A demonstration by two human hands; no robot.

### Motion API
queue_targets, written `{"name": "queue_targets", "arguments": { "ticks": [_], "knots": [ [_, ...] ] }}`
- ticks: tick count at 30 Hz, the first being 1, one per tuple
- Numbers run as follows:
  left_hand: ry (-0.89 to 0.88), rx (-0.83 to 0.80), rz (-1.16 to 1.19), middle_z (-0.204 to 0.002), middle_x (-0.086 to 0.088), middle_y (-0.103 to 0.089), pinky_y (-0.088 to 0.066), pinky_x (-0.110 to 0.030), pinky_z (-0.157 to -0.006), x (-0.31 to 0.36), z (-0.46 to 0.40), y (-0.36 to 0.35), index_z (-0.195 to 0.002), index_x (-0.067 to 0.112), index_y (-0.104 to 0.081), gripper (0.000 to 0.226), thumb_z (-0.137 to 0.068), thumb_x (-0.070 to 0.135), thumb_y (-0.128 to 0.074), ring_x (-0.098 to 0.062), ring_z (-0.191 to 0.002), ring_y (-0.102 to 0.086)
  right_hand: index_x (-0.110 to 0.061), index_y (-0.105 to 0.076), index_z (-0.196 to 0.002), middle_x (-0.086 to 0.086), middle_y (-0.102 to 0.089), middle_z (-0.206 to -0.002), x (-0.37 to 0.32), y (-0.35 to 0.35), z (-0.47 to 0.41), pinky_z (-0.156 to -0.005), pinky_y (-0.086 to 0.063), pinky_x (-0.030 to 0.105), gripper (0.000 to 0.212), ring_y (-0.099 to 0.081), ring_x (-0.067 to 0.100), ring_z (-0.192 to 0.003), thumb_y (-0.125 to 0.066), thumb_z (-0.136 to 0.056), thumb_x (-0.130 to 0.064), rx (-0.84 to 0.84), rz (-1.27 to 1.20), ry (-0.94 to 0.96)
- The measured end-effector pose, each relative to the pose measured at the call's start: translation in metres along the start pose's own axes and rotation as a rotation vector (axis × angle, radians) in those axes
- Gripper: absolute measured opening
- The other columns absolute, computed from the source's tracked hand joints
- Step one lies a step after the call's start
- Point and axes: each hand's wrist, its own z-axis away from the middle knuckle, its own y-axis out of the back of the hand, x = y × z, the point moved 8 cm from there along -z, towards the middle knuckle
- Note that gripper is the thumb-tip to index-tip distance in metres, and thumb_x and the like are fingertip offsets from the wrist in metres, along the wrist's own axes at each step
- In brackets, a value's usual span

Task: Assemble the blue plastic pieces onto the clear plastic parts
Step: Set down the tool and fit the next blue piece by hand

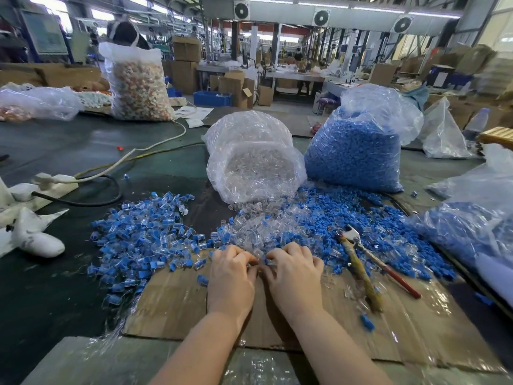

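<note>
Cardboard (177, 309) lies flat on the dark desk (55, 287), and both hands work at its far edge. The left hand (231, 276) and the right hand (294, 273) sit knuckle to knuckle, fingers curled in and meeting at a small clear plastic part (259, 263) pinched between them; whether a blue piece is already on it cannot be told.

Just beyond the fingertips lies a heap of loose clear plastic parts (249, 232), spilling from an open clear bag (255, 165). To the right, loose blue plastic pieces (361, 232) spread across the cardboard up to a tall bag of blue pieces (358, 151). To the left, a pile of assembled blue-and-clear parts (144, 234) overlaps the cardboard's left edge.

A pair of pliers (361, 262) with one red handle lies among the blue pieces, near the right hand. Bare cardboard shows on either side of the forearms, down to the near edge. A white power strip (55, 184) and its cables lie well off to the left.
</note>
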Motion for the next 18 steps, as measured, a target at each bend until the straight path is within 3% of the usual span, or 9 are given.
{"name": "queue_targets", "arguments": {
  "ticks": [5,9,13,18],
  "knots": [
    [-0.013,0.01,0.004,-0.101,0.011,-0.054,-0.019,-0.013,-0.085,0.0012,0.0017,0.0008,-0.11,0.026,-0.064,0.022,-0.089,0.028,-0.059,-0.006,-0.096,-0.031,-0.032,-0.054,-0.108,-0.008,-0.049,-0.112,0.0051,-0.0019,-0.0019,-0.092,-0.024,0.037,0.02,-0.041,0.017,-0.11,-0.038,-0.097,-0.03,0.002,0.037,-0.024],
    [-0.05,-0.033,-0.032,-0.103,0.013,-0.052,-0.021,-0.015,-0.089,0.0046,0.0017,-0.004,-0.118,0.033,-0.059,0.028,-0.091,0.036,-0.052,-0.006,-0.095,-0.028,-0.032,-0.053,-0.108,-0.008,-0.048,-0.112,0.0066,-0.0022,-0.0022,-0.092,-0.024,0.036,0.018,-0.041,0.016,-0.109,-0.038,-0.096,-0.033,0.006,0.054,-0.02],
    [-0.038,-0.058,-0.032,-0.101,0.013,-0.052,-0.024,-0.017,-0.089,0.0034,0.0013,-0.0057,-0.109,0.032,-0.063,0.024,-0.088,0.041,-0.056,-0.009,-0.102,-0.034,-0.028,-0.054,-0.101,-0.008,-0.05,-0.109,0.009,0.0008,-0.005,-0.091,-0.025,0.036,0.02,-0.042,0.017,-0.107,-0.045,-0.092,-0.042,0.022,0.074,-0.015],
    [-0.075,-0.046,-0.01,-0.098,0.012,-0.055,-0.028,-0.018,-0.088,0.007,0.0034,-0.0033,-0.099,0.027,-0.064,0.018,-0.085,0.037,-0.061,-0.009,-0.098,-0.037,-0.027,-0.059,-0.098,-0.007,-0.054,-0.105,-0.0003,0.0026,-0.0056,-0.089,-0.026,0.036,0.013,-0.046,0.019,-0.104,-0.048,-0.091,-0.027,0.033,0.041,0.069]
  ]
}}
